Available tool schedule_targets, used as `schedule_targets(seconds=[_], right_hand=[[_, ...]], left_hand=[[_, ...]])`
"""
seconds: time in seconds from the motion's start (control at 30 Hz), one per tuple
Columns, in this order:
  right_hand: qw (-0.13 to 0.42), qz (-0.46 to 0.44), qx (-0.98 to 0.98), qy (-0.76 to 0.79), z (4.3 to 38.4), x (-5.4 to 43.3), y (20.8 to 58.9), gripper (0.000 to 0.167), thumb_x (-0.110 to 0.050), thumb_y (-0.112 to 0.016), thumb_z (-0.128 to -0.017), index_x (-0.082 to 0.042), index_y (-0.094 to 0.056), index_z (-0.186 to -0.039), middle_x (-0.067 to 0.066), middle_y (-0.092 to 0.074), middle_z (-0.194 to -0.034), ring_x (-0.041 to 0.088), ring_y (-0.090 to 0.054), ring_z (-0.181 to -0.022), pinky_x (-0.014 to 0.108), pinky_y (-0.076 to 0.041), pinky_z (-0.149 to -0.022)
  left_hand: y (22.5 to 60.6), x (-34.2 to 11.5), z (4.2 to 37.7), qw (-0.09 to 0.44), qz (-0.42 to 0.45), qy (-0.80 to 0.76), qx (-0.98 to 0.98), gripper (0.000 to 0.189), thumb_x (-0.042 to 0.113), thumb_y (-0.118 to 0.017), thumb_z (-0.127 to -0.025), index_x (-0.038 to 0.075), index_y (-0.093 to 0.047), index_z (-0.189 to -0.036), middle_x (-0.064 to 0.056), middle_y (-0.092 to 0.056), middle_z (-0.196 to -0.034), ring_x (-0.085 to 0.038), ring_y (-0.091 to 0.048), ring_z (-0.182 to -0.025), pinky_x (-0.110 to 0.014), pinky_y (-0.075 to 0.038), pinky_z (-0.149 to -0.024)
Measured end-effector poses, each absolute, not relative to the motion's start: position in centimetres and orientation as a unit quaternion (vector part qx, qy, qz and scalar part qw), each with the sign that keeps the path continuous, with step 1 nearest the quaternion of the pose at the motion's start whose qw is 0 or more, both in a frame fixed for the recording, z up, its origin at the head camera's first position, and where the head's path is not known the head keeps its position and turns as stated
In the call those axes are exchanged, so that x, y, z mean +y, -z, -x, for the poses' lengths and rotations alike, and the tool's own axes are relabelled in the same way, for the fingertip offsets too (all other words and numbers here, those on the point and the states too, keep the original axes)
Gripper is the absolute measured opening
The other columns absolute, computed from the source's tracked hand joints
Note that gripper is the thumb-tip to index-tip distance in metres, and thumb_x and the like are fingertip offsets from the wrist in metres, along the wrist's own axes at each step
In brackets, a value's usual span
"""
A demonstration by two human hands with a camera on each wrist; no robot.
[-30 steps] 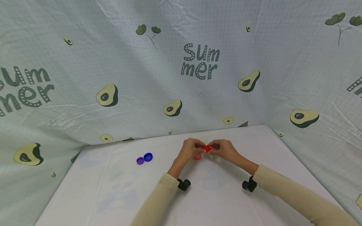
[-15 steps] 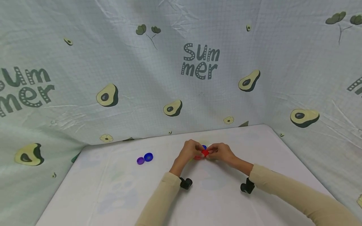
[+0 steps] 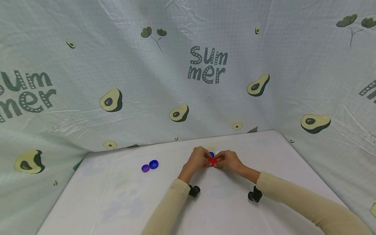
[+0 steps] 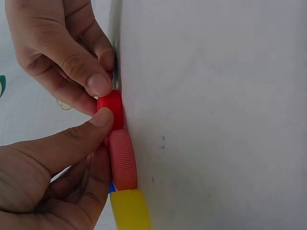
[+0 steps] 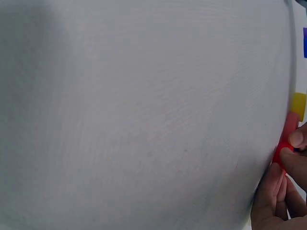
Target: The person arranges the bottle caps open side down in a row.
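Observation:
My left hand [image 3: 198,159] and right hand [image 3: 231,160] meet at the back of the table, both pinching a small red bottle cap [image 4: 111,109] by its sides. In the left wrist view, this cap stands right against a ridged coral-pink bottle cap [image 4: 123,160]. A yellow cap [image 4: 130,211] follows on the pink one's other side. Behind the fingers, a blue cap [image 3: 211,154] shows in the head view. The right wrist view catches the red cap [image 5: 282,152] at its right edge, partly covered by fingers.
To the left on the white-covered table [image 3: 123,202] lie a purple cap [image 3: 145,168] and a blue cap [image 3: 153,164], side by side. A printed cloth [image 3: 141,78] hangs behind the table like a wall.
Both hands have brought the red cap down and slightly towards me, beside the pink one. The blue cap behind the hands has come into sight.

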State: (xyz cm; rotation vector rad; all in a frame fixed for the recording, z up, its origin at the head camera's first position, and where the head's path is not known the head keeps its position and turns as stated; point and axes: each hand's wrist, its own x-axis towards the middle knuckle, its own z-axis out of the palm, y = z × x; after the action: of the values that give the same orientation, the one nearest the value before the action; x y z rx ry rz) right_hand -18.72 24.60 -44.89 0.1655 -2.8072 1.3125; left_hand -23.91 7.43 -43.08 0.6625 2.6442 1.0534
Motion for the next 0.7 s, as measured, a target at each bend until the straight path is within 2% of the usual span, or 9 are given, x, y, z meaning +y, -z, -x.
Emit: schedule_targets(seconds=[0.27, 0.47, 0.7], right_hand=[[0.008, -0.040, -0.909, -0.415, 19.1, 24.4, 45.3, 0.021, -0.008, -0.085, -0.082, 0.001, -0.076, -0.100, 0.001, -0.073, -0.081, 0.011, -0.065, -0.073, 0.022, -0.057, -0.066], [0.006, -0.028, -0.914, -0.404, 19.3, 24.5, 45.3, 0.024, -0.010, -0.086, -0.082, 0.000, -0.077, -0.101, 0.002, -0.074, -0.082, 0.010, -0.065, -0.073, 0.020, -0.054, -0.065], [0.015, -0.048, -0.915, -0.400, 18.6, 24.4, 44.7, 0.026, -0.005, -0.083, -0.082, 0.002, -0.073, -0.105, 0.004, -0.074, -0.087, 0.014, -0.069, -0.078, 0.026, -0.059, -0.070]], left_hand=[[43.1, 7.4, 23.9, 0.108, -0.216, -0.344, 0.907, 0.015, 0.001, -0.088, -0.076, 0.002, -0.080, -0.089, -0.007, -0.072, -0.088, -0.017, -0.058, -0.081, -0.028, -0.057, -0.072], [42.9, 7.7, 23.8, 0.110, -0.220, -0.341, 0.907, 0.014, 0.000, -0.087, -0.077, 0.001, -0.080, -0.089, -0.008, -0.073, -0.088, -0.016, -0.058, -0.080, -0.029, -0.058, -0.073], [42.1, 5.7, 22.9, 0.110, -0.266, -0.363, 0.886, 0.022, -0.003, -0.081, -0.083, -0.004, -0.076, -0.105, -0.012, -0.073, -0.095, -0.016, -0.061, -0.081, -0.026, -0.058, -0.072]])
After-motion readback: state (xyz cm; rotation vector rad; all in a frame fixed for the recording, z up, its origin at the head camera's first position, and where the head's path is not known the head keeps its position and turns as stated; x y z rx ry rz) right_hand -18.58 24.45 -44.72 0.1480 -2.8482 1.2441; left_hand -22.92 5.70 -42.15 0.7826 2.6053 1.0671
